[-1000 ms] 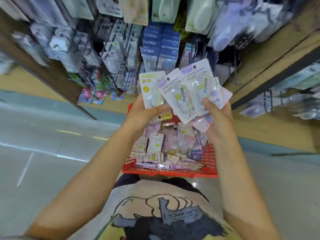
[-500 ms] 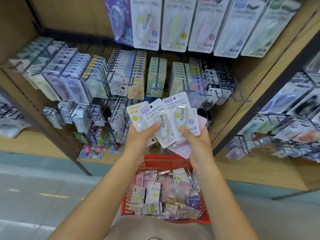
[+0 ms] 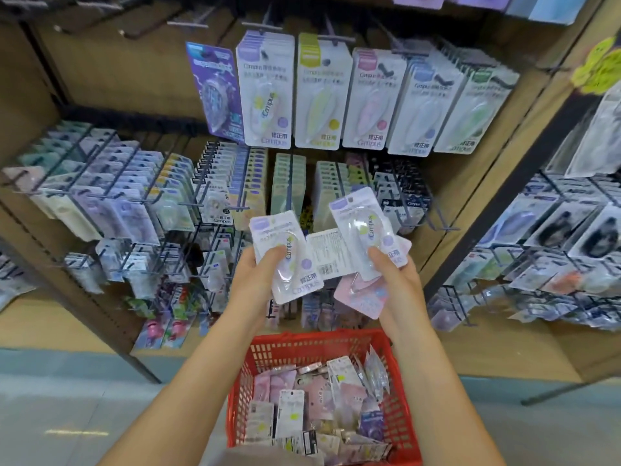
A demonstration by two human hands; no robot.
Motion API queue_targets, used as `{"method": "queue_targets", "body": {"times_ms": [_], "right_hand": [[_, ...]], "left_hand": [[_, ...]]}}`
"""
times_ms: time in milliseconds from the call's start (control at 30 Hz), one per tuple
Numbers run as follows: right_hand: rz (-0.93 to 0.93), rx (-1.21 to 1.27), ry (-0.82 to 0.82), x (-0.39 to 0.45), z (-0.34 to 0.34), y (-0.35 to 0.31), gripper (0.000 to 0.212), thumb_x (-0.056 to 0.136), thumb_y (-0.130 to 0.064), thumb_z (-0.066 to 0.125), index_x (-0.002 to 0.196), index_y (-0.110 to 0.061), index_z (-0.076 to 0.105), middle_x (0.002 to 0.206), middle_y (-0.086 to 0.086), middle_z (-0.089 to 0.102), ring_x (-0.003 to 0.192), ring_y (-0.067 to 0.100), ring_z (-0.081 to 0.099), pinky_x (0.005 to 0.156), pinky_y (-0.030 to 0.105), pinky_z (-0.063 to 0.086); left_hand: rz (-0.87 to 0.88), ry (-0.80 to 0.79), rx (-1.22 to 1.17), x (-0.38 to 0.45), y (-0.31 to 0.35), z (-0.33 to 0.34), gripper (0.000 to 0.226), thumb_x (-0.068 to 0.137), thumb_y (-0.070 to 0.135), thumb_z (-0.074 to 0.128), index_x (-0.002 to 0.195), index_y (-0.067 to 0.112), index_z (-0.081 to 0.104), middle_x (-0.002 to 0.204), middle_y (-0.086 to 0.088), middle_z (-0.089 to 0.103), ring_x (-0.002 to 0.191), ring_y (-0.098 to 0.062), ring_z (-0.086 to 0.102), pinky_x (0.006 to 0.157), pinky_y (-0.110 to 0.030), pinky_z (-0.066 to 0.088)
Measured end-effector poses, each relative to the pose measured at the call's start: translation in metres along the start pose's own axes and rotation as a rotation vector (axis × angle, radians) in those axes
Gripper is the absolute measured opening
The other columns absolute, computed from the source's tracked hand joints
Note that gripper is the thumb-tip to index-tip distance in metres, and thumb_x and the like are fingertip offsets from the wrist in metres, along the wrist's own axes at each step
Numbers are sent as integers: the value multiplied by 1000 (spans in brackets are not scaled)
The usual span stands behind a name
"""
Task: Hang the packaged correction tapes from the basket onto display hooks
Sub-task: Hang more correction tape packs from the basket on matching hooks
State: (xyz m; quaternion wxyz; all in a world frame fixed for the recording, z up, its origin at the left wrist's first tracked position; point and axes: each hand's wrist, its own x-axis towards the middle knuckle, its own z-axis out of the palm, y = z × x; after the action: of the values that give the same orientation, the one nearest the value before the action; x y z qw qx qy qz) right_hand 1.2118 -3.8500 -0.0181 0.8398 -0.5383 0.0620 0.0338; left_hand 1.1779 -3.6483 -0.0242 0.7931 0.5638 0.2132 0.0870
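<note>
Below, I see the red basket (image 3: 322,344) loaded with loose packaged correction tapes (image 3: 312,408), set under both of my raised hands and in front of the display hooks (image 3: 339,37). My right hand (image 3: 396,280) grips a fanned bunch of packets (image 3: 364,230) at their lower ends, thumb curled over the front one. My left hand (image 3: 252,277) pinches a single purple-topped packet (image 3: 285,257), thumb on its face, just beside that bunch.

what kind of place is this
Most likely a stationery shop aisle: rows of packaged correction tapes hang on display hooks along wooden shelving, and a red shopping basket of stock sits below.
</note>
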Motion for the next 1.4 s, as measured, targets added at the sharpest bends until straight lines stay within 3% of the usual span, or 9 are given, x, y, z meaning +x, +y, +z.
{"method": "queue_targets", "body": {"times_ms": [100, 267, 433, 533, 633, 833, 1000, 1233, 1400], "right_hand": [[-31, -7, 30, 0, 1, -7, 52, 78, -26, 78, 127, -19, 63, 122, 6, 74, 112, 26, 71, 95, 48, 56], [-27, 10, 23, 7, -1, -19, 56, 80, -31, 76, 133, -21, 61, 127, 8, 72, 114, 27, 70, 95, 50, 55], [58, -161, -132, 6, 16, -16, 39, 87, -21, 75, 124, -15, 66, 118, 7, 75, 109, 26, 72, 99, 47, 54], [114, -166, -162, 6, 26, -15, 34, 92, -18, 73, 125, -16, 66, 116, 6, 76, 109, 25, 72, 97, 47, 56], [103, -190, -207, 8, 30, -16, 31, 93, -17, 71, 124, -17, 67, 116, 5, 76, 110, 26, 72, 97, 48, 56], [41, -166, -180, 11, 31, -13, 32, 93, -14, 71, 124, -13, 67, 117, 7, 76, 108, 27, 72, 98, 51, 55], [60, -154, -195, 14, 27, -5, 41, 88, -16, 74, 128, -11, 65, 119, 10, 74, 111, 30, 71, 102, 55, 53], [56, -271, -305, 13, 34, -1, 61, 70, -28, 87, 126, -14, 64, 115, 7, 76, 108, 28, 72, 100, 57, 53], [40, -379, -327, 14, 39, -3, 50, 78, -25, 89, 122, -18, 66, 111, 3, 77, 103, 23, 74, 94, 52, 58]], "left_hand": [[10, -5, 27, 5, 6, 0, 16, 97, 26, 67, 110, 18, 73, 109, -7, 78, 99, -29, 75, 80, -42, 59], [6, -30, 81, 8, 16, -1, 23, 105, 28, 54, 123, 25, 67, 114, 3, 74, 100, -19, 72, 71, -35, 53], [-83, -158, 189, 3, 18, 8, 17, 107, 34, 52, 115, 28, 65, 108, 4, 78, 101, -17, 74, 87, -40, 56], [-3, -282, 198, -2, 22, 8, 21, 96, 39, 64, 115, 31, 67, 109, 10, 79, 100, -9, 75, 88, -31, 58], [43, -312, 139, -2, 20, 5, 43, 82, 22, 78, 123, 21, 66, 113, 3, 79, 105, -17, 75, 84, -30, 62], [67, -285, 98, -1, 17, 6, 43, 91, 7, 74, 132, 15, 63, 120, -4, 77, 111, -23, 73, 93, -41, 60], [50, -271, 83, -1, 13, -1, 35, 95, 4, 69, 127, 15, 64, 119, -7, 77, 108, -23, 75, 89, -37, 62], [33, -142, -18, 3, 15, 7, 54, 76, 22, 85, 126, 25, 65, 113, -3, 79, 101, -26, 77, 85, -52, 62], [18, -113, -27, 3, 20, 12, 53, 77, 21, 85, 127, 21, 66, 112, -4, 79, 103, -28, 76, 91, -58, 60]]}}
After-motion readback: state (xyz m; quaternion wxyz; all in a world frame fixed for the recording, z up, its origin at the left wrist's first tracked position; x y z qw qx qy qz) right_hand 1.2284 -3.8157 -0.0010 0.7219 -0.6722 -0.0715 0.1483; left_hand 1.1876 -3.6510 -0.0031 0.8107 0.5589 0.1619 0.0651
